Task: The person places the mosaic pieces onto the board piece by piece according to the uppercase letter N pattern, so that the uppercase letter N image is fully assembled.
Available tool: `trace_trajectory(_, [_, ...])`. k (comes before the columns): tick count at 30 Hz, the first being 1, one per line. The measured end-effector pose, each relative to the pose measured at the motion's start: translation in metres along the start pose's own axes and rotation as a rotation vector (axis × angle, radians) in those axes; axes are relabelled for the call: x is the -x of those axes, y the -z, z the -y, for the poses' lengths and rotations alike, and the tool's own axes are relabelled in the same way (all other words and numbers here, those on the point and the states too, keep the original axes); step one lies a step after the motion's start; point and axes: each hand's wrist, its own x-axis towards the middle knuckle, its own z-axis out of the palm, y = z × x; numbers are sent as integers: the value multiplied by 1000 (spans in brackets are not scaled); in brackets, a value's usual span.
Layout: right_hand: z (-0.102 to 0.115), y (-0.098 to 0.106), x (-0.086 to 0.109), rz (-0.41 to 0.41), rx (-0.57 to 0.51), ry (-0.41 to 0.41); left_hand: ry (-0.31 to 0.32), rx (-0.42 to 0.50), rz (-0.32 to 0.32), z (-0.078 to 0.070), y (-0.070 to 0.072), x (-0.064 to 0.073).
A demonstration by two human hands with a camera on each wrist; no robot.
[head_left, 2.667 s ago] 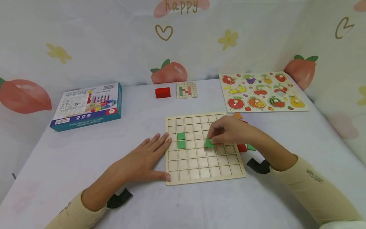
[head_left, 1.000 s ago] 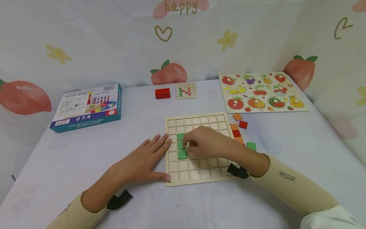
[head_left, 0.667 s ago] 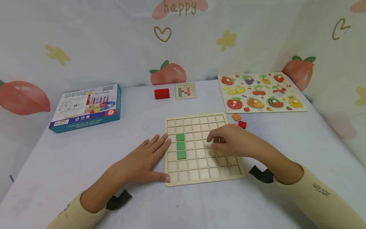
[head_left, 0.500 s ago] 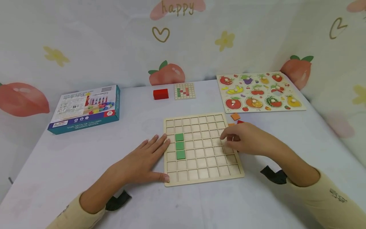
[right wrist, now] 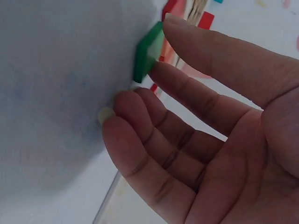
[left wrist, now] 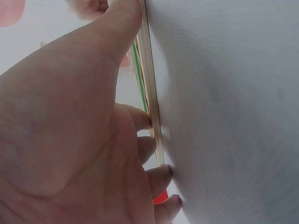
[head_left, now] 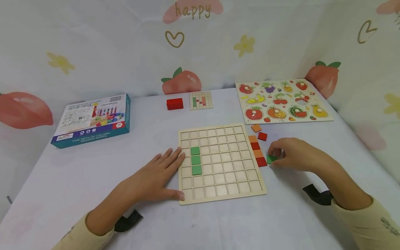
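A square wooden grid board [head_left: 222, 198] lies mid-table, with three green tiles [head_left: 196, 160] stacked in one column near its left side. My left hand [head_left: 153, 175] lies flat with fingers spread, its fingertips and thumb at the board's left edge. To the right of the board, my right hand [head_left: 295, 154] has thumb and index finger at opposite edges of a loose green tile [head_left: 271, 159], pinching it close over the table. In the right wrist view that green tile [right wrist: 148, 52] stands tilted between the two fingertips, while the other fingers curl below.
Red and orange tiles [head_left: 258, 153] line the board's right edge, with a loose orange tile [head_left: 256, 128] and red tile [head_left: 262, 136] above. Behind are a red block [head_left: 174, 103], a small pattern card [head_left: 201, 100] and a fruit puzzle [head_left: 282, 102]. A beaded-boxes carton [head_left: 92, 119] sits left.
My right hand has set a third green tile into the column, then moved right off the board to another green tile beside it. The left hand has stayed at the board's edge.
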Motion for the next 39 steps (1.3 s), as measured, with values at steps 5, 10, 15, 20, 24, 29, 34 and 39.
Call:
trace_trajectory(5, [-3,-4,-3,-10,13,12,-5,5,-4,0,0,1])
trace_trajectory(10, [-3,-5,-5,-20,17,44,-1,-3,-11,1,-1,0])
trace_trajectory(15, [-3,-3,-4,-22,12,68,2,-4,-13,2,-1,1])
trace_trajectory(20, [-5,2,-1,-18,-37,72,-4,1,-20,2,-1,1])
trace_trajectory(24, [-5,7,3,-4,-90,51,-6,2,-16,2,-1,1])
trace_trajectory(29, [-1,8,5,-11,-170,79,-4,-1,-13,1,0,1])
trace_trajectory(34, [11,3,2,10,-236,139,-13,0,-22,0,1,2])
trace_trajectory(39, [28,-4,-5,40,-297,182,-14,4,-19,1,0,2])
